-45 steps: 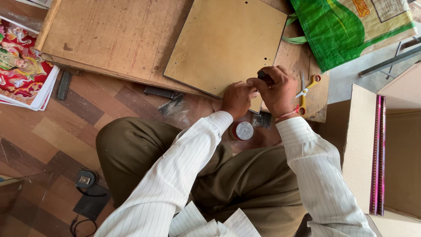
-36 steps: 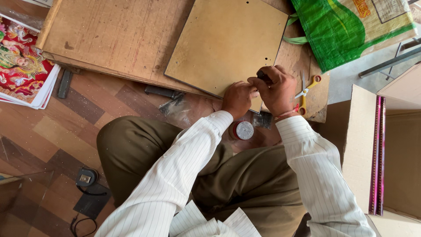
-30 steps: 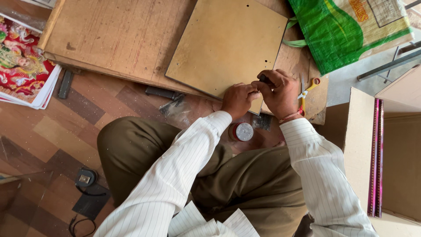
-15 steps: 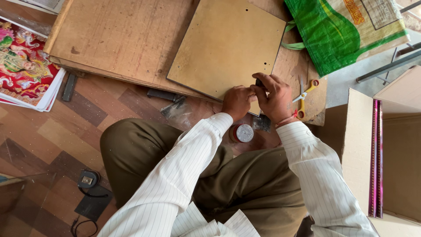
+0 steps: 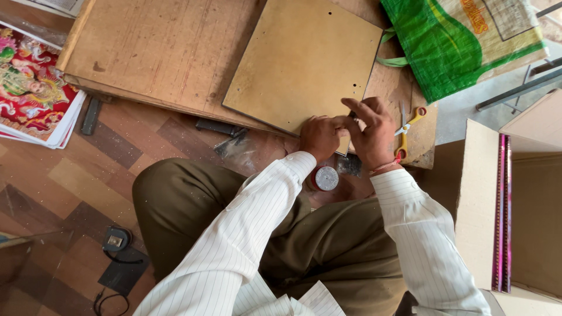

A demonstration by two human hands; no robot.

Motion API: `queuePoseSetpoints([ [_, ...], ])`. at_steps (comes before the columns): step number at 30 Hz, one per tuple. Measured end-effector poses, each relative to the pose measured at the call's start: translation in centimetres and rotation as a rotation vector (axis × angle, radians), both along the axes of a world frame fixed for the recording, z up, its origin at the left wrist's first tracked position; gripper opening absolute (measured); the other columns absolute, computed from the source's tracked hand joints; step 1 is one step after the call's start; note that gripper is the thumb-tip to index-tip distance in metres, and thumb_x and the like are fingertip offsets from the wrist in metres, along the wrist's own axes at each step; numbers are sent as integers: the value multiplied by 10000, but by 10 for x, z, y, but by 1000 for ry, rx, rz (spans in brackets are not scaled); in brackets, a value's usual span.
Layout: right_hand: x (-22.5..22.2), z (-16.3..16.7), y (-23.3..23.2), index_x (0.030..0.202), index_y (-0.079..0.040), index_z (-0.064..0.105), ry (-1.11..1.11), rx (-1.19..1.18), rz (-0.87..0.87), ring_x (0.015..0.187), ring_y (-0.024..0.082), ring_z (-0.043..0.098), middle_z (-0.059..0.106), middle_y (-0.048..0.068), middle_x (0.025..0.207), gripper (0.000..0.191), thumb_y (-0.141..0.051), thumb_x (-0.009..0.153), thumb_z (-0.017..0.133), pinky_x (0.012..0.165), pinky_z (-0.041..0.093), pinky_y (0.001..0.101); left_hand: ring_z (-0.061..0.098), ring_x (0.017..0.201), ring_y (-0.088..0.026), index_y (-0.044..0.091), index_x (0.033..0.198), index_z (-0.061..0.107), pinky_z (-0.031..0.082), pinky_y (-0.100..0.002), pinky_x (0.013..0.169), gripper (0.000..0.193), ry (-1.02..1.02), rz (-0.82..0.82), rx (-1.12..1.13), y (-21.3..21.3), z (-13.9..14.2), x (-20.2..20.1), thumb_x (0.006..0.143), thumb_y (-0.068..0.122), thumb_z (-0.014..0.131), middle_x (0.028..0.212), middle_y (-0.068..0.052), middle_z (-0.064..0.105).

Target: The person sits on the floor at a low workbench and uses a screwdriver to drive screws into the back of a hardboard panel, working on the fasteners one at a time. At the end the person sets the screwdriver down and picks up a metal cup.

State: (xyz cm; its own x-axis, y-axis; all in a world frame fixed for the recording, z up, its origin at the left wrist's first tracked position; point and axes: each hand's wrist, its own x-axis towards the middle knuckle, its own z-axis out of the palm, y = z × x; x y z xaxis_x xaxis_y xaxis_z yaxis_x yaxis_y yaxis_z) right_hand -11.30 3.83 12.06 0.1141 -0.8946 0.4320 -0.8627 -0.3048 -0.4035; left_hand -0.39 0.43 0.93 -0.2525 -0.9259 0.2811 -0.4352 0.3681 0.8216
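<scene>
Both hands meet at the near edge of a tan hardboard panel.

At far left, a stack of colourful prints [image 5: 29, 88] lies on the floor beside a large wooden board [image 5: 158, 52]. The hardboard panel [image 5: 304, 58] rests on that board. The left hand [image 5: 319, 137] is curled at the panel's near edge; what it pinches, if anything, I cannot tell. The right hand [image 5: 372, 131] touches it, fingers partly bent, its grasp hidden. A small round tin [image 5: 326, 178] sits just below them. Yellow-handled scissors [image 5: 407, 126] lie just right, a green woven bag [image 5: 462, 41] beyond.
</scene>
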Motion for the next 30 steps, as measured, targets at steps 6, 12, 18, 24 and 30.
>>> queuePoseSetpoints([
  [6, -10, 2, 3, 1290, -64, 706, -220, 88, 156, 916, 226, 775, 741, 110, 1016, 369, -27, 922, 712, 802, 615, 333, 695, 860, -327, 174, 903, 761, 525, -487, 797, 191, 65, -28, 3, -4, -5, 2, 832, 352, 756, 836, -115, 724],
  [12, -13, 11, 14, 1297, -39, 698, -109, -16, 211, 950, 271, 731, 728, 159, 1135, 360, -6, 942, 743, 825, 577, 360, 688, 885, -326, 149, 869, 767, 522, -481, 833, 224, -15, -31, 61, -2, 5, 3, 844, 371, 770, 821, -118, 728],
  [18, -11, 5, 3, 1215, -89, 761, -185, 29, 14, 866, 249, 726, 726, 126, 974, 357, -51, 863, 805, 774, 568, 367, 695, 902, -295, 135, 851, 764, 521, -463, 827, 216, 41, -25, 103, -2, 3, 0, 800, 342, 798, 855, -97, 744],
  [24, -16, 7, 10, 1308, -38, 696, -184, -9, 272, 1015, 265, 719, 735, 121, 1146, 365, 1, 945, 706, 881, 563, 368, 695, 920, -307, 144, 928, 767, 528, -459, 822, 174, 156, -116, 4, -9, -9, 4, 853, 301, 758, 898, -76, 750],
  [30, -9, -4, 7, 1202, -135, 769, -152, 13, -41, 882, 213, 747, 737, 119, 979, 329, -23, 892, 773, 789, 581, 332, 708, 908, -291, 109, 858, 763, 548, -431, 806, 171, 81, -35, 233, -6, -6, -2, 802, 267, 800, 896, -87, 739],
])
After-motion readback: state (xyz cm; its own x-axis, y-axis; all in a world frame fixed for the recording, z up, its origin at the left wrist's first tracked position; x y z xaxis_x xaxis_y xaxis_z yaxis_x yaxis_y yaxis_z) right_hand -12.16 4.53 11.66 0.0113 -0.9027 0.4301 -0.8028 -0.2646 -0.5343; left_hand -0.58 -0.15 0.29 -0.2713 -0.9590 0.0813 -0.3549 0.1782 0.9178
